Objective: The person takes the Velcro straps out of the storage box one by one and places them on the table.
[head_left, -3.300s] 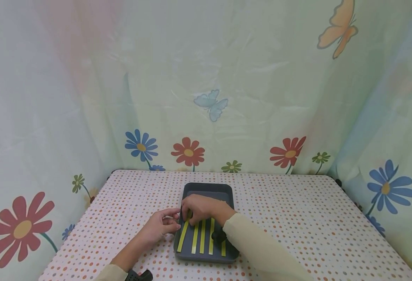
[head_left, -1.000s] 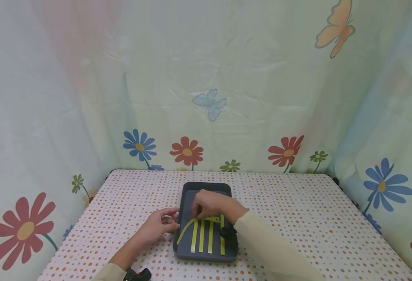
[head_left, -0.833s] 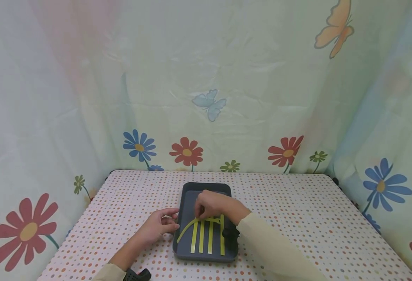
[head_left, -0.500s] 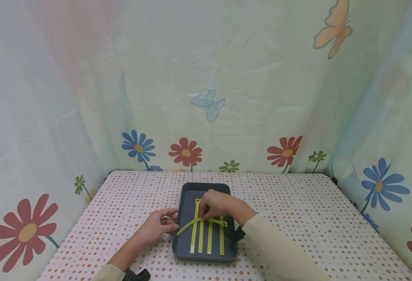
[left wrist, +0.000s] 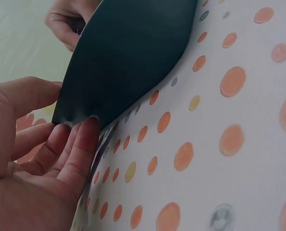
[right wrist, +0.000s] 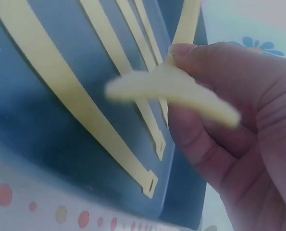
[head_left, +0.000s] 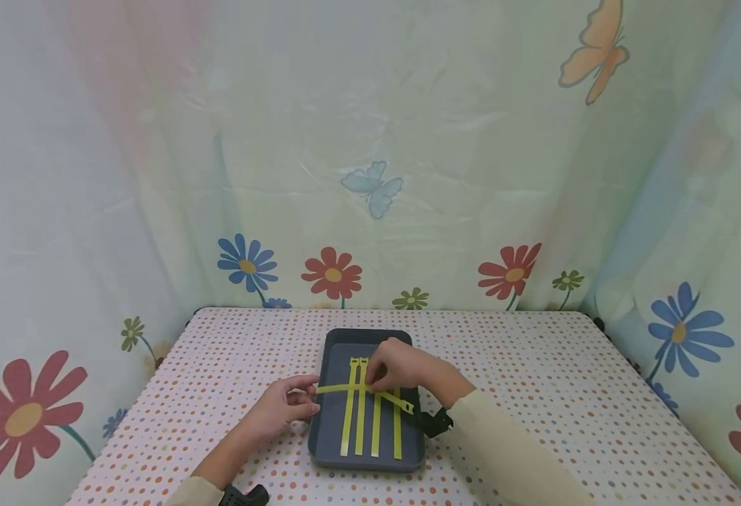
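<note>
A dark grey tray (head_left: pixel 366 466) stands on the table. My left hand (head_left: pixel 278 409) is at its left side, fingers loosely bent, with fingertips (left wrist: pixel 89 126) touching the outer wall in the left wrist view. Above the tray, my right hand (head_left: pixel 403 365) pinches a yellow strap-style cable tie (head_left: pixel 335 388) between thumb and forefinger. That tie runs crosswise, its left end at the tray's left rim by my left forefinger, its slotted head hanging right. The head (right wrist: pixel 167 90) is blurred in the right wrist view. Beneath it, several matching cable ties (head_left: pixel 348 418) lie lengthwise, side by side.
The table (head_left: pixel 509 393) has a white cover with coloured dots. Behind and beside it hang curtains (head_left: pixel 446 232) printed with flowers and butterflies. A black wrist device (head_left: pixel 436 422) hangs at my right wrist beside the tray's right wall.
My right hand has lifted the leftmost cable tie and moved rightward with it, so it has swung from lengthwise to crosswise. My left hand has stayed at the tray's left side.
</note>
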Available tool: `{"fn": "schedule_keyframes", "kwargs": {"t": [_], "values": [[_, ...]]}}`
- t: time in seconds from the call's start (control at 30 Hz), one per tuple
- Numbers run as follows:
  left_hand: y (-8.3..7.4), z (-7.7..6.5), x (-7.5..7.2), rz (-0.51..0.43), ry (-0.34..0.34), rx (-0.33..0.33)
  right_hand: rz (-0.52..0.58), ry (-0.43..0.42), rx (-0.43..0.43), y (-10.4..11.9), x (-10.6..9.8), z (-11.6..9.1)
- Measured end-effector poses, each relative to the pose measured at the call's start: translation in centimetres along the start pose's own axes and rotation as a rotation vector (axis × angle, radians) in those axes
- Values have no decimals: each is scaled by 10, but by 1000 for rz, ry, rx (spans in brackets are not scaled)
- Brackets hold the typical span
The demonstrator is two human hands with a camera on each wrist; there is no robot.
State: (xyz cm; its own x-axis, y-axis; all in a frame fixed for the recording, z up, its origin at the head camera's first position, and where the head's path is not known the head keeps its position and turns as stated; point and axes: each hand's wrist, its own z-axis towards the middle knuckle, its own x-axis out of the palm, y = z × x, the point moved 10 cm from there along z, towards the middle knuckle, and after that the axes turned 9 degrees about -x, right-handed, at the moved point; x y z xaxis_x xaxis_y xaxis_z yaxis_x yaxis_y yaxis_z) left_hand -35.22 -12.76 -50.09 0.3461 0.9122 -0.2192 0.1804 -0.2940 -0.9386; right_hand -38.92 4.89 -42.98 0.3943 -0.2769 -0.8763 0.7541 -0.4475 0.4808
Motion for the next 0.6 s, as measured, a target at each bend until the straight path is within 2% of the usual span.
{"fn": "schedule_keyframes", "kwargs": {"t": [0.4,0.6], "values": [[-2,-1,0,16,-13,-5,158,-67,90,-10,-9,-19],[-2,-2,1,10,1,3,206,-120,67,-9,-11,-27]]}}
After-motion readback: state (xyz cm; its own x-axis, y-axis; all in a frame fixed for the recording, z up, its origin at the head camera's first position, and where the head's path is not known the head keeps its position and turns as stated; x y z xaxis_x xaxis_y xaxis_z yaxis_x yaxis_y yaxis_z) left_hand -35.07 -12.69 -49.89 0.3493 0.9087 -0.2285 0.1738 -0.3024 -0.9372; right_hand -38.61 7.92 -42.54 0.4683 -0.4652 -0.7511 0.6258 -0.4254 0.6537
